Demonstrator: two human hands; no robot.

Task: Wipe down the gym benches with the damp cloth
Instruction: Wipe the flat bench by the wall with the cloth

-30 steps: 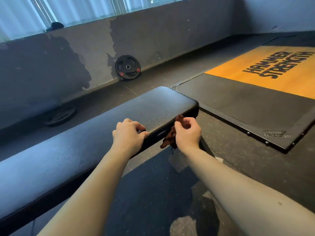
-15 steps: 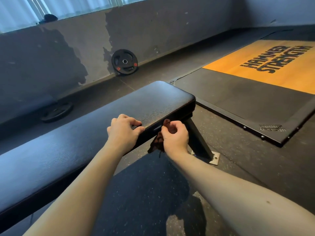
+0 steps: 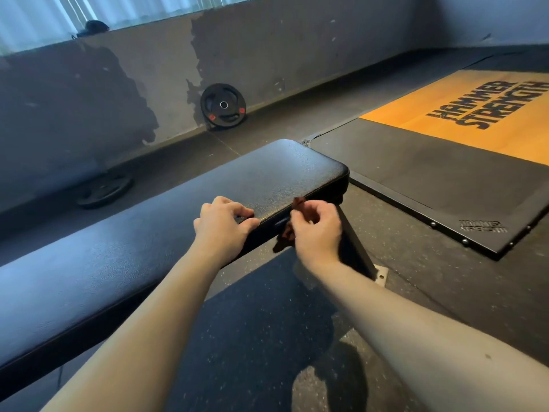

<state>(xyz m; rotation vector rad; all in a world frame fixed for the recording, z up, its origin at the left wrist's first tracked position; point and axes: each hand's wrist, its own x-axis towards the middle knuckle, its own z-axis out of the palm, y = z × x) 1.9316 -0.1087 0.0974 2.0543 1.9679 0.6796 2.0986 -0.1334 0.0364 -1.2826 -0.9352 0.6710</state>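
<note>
The black padded bench (image 3: 267,179) is being worked along its near long edge, just short of the far end corner. The left hand (image 3: 221,230) steadies it there, fingers curled over the edge onto the top and thumb against the side face. The right hand (image 3: 316,230), fingers bunched tight, pinches the dark reddish cloth (image 3: 283,237) against that same side face; over the last second it has drawn back from the end corner toward the left hand, narrowing the gap. Judgement: the side strip near the end looks covered, while the rest of the near edge remains to be wiped.
</note>
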